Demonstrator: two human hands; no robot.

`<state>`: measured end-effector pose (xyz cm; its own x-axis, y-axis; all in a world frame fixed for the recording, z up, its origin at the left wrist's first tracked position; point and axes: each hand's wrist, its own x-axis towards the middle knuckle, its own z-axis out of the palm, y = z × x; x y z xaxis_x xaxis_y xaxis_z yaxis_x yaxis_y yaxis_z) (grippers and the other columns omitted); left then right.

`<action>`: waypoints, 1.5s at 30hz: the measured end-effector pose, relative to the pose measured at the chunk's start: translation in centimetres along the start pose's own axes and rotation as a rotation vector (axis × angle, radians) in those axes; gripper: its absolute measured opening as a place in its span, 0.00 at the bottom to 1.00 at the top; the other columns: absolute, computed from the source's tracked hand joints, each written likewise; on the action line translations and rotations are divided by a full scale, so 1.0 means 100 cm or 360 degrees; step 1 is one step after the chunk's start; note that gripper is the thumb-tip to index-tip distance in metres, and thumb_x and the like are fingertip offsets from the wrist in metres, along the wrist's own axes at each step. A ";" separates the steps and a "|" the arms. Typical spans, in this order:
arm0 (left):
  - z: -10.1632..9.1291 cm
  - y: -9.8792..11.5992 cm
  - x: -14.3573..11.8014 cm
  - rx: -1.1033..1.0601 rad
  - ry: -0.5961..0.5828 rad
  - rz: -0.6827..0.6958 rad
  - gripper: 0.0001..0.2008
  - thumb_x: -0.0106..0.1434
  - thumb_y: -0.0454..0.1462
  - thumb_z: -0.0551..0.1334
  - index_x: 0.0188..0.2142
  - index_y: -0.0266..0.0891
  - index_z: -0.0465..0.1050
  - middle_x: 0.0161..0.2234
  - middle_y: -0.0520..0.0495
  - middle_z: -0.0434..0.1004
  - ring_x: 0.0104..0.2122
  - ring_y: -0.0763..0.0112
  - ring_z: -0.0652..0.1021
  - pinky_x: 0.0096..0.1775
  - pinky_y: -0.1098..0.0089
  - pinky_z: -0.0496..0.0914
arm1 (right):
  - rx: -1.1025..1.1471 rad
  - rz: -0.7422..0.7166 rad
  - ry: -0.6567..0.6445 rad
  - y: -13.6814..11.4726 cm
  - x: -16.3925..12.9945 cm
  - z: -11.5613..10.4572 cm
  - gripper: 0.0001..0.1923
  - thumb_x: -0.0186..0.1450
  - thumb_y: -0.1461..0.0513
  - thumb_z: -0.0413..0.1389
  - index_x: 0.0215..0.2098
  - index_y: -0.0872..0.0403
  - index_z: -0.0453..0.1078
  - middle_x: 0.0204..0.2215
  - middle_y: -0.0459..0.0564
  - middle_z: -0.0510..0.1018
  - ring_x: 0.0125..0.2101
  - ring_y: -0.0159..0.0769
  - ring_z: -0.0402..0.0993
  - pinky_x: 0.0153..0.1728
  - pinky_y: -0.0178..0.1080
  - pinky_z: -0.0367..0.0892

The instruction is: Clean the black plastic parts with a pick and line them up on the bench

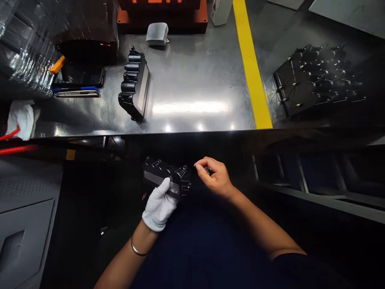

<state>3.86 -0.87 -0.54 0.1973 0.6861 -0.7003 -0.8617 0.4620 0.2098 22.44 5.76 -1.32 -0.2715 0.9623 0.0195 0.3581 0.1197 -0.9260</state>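
Note:
My left hand (159,206), in a white glove, grips a black ribbed plastic housing (159,176) with a grey strip along its side. I hold it below the table's front edge, thumb on the strip. Just right of the housing, apart from it, my bare right hand (215,176) is closed with thumb and forefinger pinched. Something small and dark shows inside its curled fingers, too little to name. A similar black housing (135,84) stands on the metal table (192,80), left of the middle.
Several black housings (319,76) stand at the right beyond a yellow tape strip (252,64). A grey block (157,33) sits before an orange-red fixture (162,18). Pens (76,91), clear plastic packaging (27,48) and a white cloth (21,118) lie left.

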 end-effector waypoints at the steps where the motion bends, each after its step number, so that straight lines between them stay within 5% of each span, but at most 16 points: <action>1: -0.002 0.001 -0.001 0.0035 0.0002 0.0018 0.07 0.58 0.29 0.64 0.29 0.42 0.79 0.32 0.53 0.84 0.36 0.77 0.82 0.42 0.82 0.74 | -0.0165 0.0010 0.0019 0.008 0.001 -0.004 0.11 0.65 0.57 0.52 0.28 0.55 0.70 0.23 0.46 0.73 0.23 0.29 0.66 0.25 0.32 0.61; 6: -0.010 0.008 -0.012 0.0536 -0.0010 0.0123 0.11 0.47 0.35 0.74 0.31 0.38 0.79 0.29 0.49 0.82 0.29 0.67 0.81 0.35 0.70 0.77 | -0.0938 0.0300 -0.0123 0.021 0.005 -0.034 0.13 0.68 0.55 0.50 0.34 0.55 0.69 0.29 0.50 0.75 0.26 0.34 0.69 0.26 0.35 0.58; 10: -0.009 0.013 -0.016 0.0845 -0.0159 0.0138 0.11 0.44 0.36 0.75 0.28 0.36 0.80 0.24 0.47 0.80 0.25 0.65 0.79 0.34 0.65 0.75 | -0.0438 -0.0282 -0.0497 -0.007 -0.003 -0.035 0.21 0.73 0.55 0.40 0.31 0.55 0.68 0.24 0.48 0.72 0.25 0.30 0.68 0.28 0.33 0.61; 14: -0.008 0.012 -0.014 0.0921 -0.0258 0.0116 0.14 0.43 0.37 0.75 0.32 0.36 0.81 0.28 0.45 0.82 0.29 0.60 0.80 0.35 0.63 0.74 | -0.0109 -0.0902 -0.0753 -0.026 -0.005 -0.021 0.27 0.67 0.43 0.46 0.24 0.55 0.65 0.19 0.44 0.66 0.21 0.28 0.60 0.22 0.33 0.56; 20: -0.009 0.006 -0.015 0.0719 -0.0304 0.0128 0.17 0.46 0.38 0.74 0.37 0.36 0.81 0.31 0.44 0.82 0.31 0.62 0.81 0.36 0.66 0.75 | -0.0201 -0.1095 -0.0578 -0.021 -0.001 -0.012 0.30 0.63 0.41 0.51 0.17 0.55 0.57 0.16 0.41 0.55 0.19 0.26 0.51 0.20 0.33 0.47; 30: -0.010 0.001 -0.014 0.0305 0.0034 0.0077 0.14 0.51 0.28 0.69 0.39 0.38 0.77 0.31 0.50 0.82 0.30 0.69 0.81 0.35 0.72 0.78 | -0.0360 -0.1062 -0.0175 -0.015 0.001 0.000 0.28 0.66 0.43 0.49 0.21 0.56 0.64 0.18 0.45 0.65 0.22 0.28 0.58 0.23 0.33 0.52; 40: 0.002 -0.004 -0.014 -0.0158 0.0264 -0.0121 0.16 0.66 0.25 0.52 0.35 0.33 0.78 0.30 0.47 0.82 0.29 0.74 0.82 0.37 0.76 0.77 | -0.0554 -0.0999 -0.0158 -0.014 0.001 -0.003 0.28 0.70 0.46 0.44 0.20 0.54 0.61 0.18 0.45 0.64 0.22 0.29 0.57 0.23 0.35 0.52; 45: 0.013 -0.002 -0.018 -0.0462 0.0132 -0.0346 0.26 0.73 0.34 0.41 0.33 0.35 0.78 0.32 0.45 0.84 0.34 0.75 0.83 0.38 0.79 0.76 | -0.0337 -0.0969 -0.0322 -0.013 0.008 -0.016 0.20 0.73 0.57 0.42 0.27 0.56 0.65 0.20 0.45 0.68 0.22 0.27 0.61 0.24 0.32 0.57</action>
<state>4.27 -1.43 1.59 0.3621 0.5363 -0.7624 -0.9029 0.4050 -0.1440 23.13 6.74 0.52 -0.6348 0.6458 0.4241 0.2501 0.6912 -0.6780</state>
